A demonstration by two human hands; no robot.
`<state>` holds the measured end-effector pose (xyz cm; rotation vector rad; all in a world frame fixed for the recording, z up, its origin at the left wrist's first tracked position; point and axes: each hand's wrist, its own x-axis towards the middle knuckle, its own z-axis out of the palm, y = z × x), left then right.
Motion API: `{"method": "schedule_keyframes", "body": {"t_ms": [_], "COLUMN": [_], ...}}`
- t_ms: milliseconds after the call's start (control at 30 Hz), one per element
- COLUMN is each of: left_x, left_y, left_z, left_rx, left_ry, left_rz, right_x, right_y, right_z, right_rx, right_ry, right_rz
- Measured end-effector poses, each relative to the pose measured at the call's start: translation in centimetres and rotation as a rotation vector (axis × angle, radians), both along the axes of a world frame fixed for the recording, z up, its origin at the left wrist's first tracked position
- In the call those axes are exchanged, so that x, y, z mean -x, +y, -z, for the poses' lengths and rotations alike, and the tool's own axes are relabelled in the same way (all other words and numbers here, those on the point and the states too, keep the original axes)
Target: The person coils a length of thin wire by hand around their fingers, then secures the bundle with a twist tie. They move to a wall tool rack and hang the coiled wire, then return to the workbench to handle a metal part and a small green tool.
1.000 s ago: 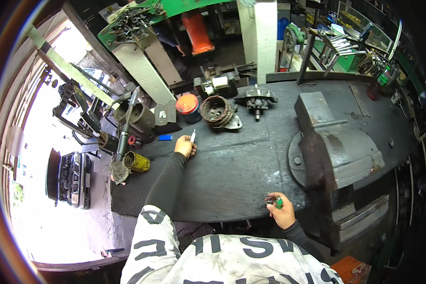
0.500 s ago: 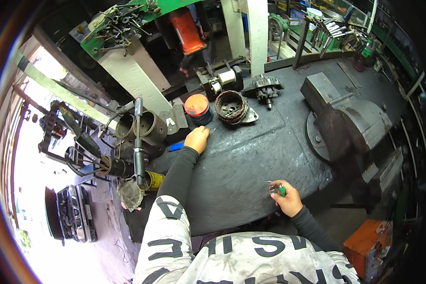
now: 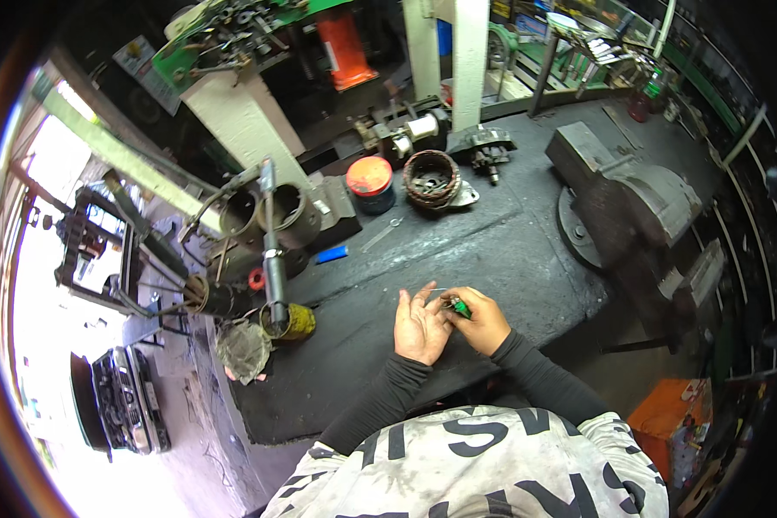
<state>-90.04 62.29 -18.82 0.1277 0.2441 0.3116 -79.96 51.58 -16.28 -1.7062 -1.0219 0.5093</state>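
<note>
Over the near part of the bench my two hands meet. My left hand [image 3: 420, 331] is palm up with its fingers stretched out, smudged with grime. Beside its fingertips, my right hand [image 3: 482, 324] is closed around a small green-handled tool [image 3: 463, 308]; a thin light-coloured tip or wire shows near the fingers, too small to identify. Farther off, a silver wrench [image 3: 382, 234] lies flat near a blue stick-like object [image 3: 331, 255]. Beyond them stand an orange-lidded tin [image 3: 370, 180], a round motor housing with copper windings [image 3: 432, 181] and a finned rotor [image 3: 492, 151].
A big bench vise [image 3: 622, 203] takes up the right side of the dark workbench [image 3: 337, 388]. At left are metal cylinders [image 3: 295, 220], an upright tool [image 3: 274, 259] and a yellow can [image 3: 298, 321]. An orange box [image 3: 669, 423] sits below, at lower right.
My left hand has come back from beside the tin toward me and turned palm up, uncovering the wrench. My right hand has moved left and away from me with the green-handled tool.
</note>
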Motion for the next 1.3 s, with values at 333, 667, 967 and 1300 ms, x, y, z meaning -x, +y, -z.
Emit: {"method": "schedule_keyframes", "body": {"t_ms": [333,667,967,1300], "left_x": [5.9,11.4,13.3,10.3], "left_y": [3.0,2.8,1.8,2.3], "left_z": [-0.2,-1.4,-2.1,-2.7], "left_rx": [-0.062,-0.203,-0.265,-0.526], "left_ry": [0.449,0.476,0.539,0.486], "left_rz": [-0.316,-0.446,-0.494,-0.304], "right_x": [-0.5,-4.2,-3.1,-2.5], "right_y": [10.9,31.0,30.7,18.1], "right_z": [1.2,1.2,0.5,0.0], "right_rx": [-0.005,0.124,0.094,-0.336], "right_ry": [0.170,-0.224,-0.784,0.252], "right_rz": [-0.234,-0.060,0.047,0.059]}}
